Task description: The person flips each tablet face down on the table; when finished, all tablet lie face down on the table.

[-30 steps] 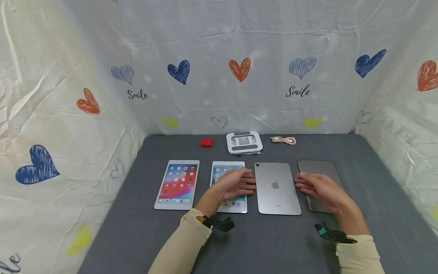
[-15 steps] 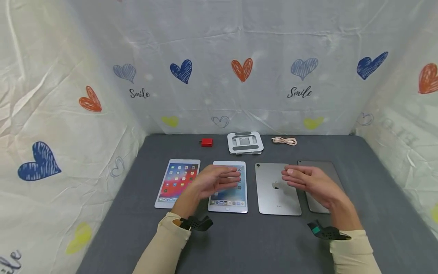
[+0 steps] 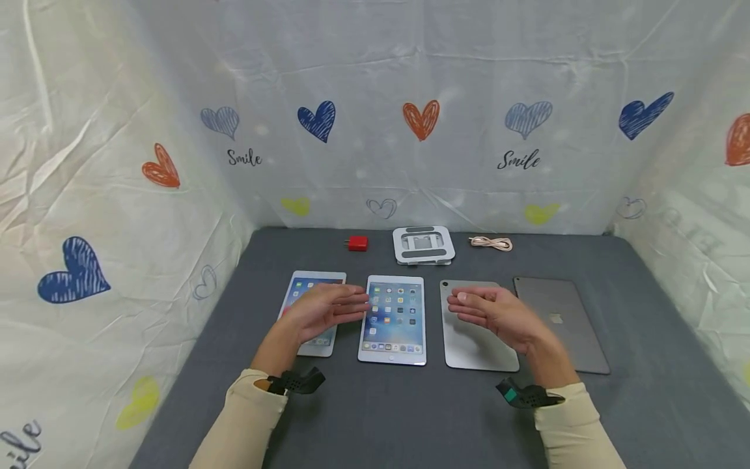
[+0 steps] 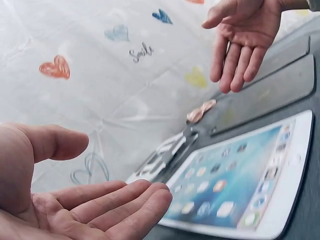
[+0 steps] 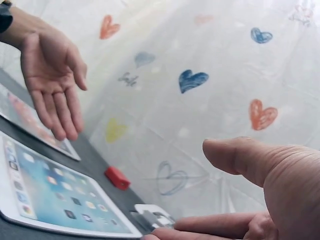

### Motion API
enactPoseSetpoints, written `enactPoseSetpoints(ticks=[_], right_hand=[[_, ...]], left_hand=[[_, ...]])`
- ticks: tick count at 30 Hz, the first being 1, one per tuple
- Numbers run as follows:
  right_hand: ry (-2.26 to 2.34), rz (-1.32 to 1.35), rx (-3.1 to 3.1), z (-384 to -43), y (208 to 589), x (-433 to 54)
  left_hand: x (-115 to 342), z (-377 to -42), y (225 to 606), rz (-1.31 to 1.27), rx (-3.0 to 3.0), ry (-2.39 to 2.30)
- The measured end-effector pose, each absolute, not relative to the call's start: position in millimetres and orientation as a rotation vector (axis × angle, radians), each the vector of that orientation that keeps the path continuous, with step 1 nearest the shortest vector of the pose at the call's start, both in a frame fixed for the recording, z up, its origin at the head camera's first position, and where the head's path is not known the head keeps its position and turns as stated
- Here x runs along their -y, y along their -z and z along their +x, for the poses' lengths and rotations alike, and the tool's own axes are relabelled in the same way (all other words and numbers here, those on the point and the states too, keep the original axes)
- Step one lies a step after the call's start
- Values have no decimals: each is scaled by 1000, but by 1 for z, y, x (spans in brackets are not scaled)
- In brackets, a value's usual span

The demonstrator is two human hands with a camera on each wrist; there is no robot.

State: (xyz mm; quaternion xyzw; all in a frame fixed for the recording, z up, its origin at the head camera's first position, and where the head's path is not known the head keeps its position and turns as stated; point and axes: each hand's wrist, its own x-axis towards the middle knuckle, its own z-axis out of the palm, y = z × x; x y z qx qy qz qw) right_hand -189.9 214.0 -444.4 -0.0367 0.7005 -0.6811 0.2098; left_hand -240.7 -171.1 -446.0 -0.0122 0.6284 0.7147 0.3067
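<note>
My left hand hovers over the leftmost tablet, a white one with a lit screen, and hides much of it. Its fingers are straight and point right, with nothing held. To its right lies a second white tablet showing a blue home screen. Above a silver tablet, lying face down, hangs my right hand, fingers extended leftward and holding nothing. A dark grey tablet lies face down at the far right. In the left wrist view both palms face each other, apart.
Along the back of the grey table sit a red charger plug, a folded white stand and a coiled pale cable. A heart-printed sheet walls the back and sides.
Both hands have moved left: the left from the second tablet to the first, the right from the dark grey tablet to the silver one. The tablets stay in place.
</note>
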Motion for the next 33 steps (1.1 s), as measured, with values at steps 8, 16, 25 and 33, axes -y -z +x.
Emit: enactPoseSetpoints(ticks=[8, 16, 25, 33], right_hand=[[1883, -18, -1890, -195, 460, -191], [1867, 44, -1872, -196, 468, -177], [1834, 75, -1855, -198, 471, -170], [1833, 86, -1850, -199, 472, -169]], left_hand=[[183, -240, 455, -122, -1735, -1851], [185, -239, 466, -123, -1748, -1779], [182, -238, 469, -152, -1755, -1779], [178, -239, 472, -172, -1777, -1789]])
